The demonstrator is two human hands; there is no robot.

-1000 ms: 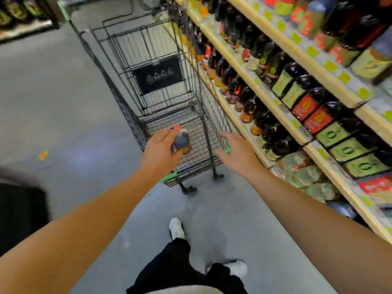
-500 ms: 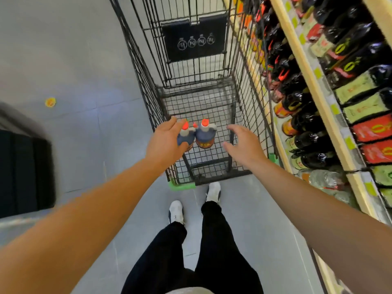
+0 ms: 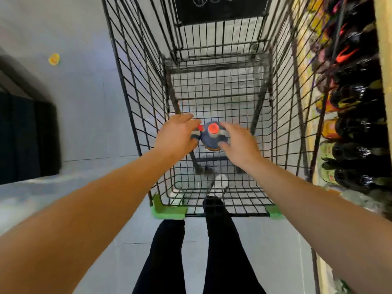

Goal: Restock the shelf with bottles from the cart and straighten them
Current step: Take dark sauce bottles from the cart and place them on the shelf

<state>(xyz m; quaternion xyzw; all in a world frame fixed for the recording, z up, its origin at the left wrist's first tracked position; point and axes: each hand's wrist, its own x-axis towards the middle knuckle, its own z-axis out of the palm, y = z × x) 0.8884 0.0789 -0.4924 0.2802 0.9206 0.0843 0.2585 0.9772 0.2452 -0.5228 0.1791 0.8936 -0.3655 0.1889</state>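
Legs (image 3: 214,240): two, mine, in black, nearest below.

Cart (image 3: 169,211): one, wire, green corner guards; I stand at its near end.

Left hand (image 3: 176,137): fingers curled round a small dark bottle, of which only a red cap (image 3: 199,127) and part of the side show.

Right hand (image 3: 237,143): thumb and fingers closing on the second bottle (image 3: 213,135), red cap up, upright on the basket floor.

Bottles in cart: two counted, touching, both under my hands.

Step, as I judge it: lifting the pair out. I would grip each at the shoulder below the cap, raise straight up clear of the wire sides, then swing right.

Shelf (image 3: 382,49): one, along the right, beyond the cart wall; rows of dark bottles with red, yellow and green labels, too blurred to count.
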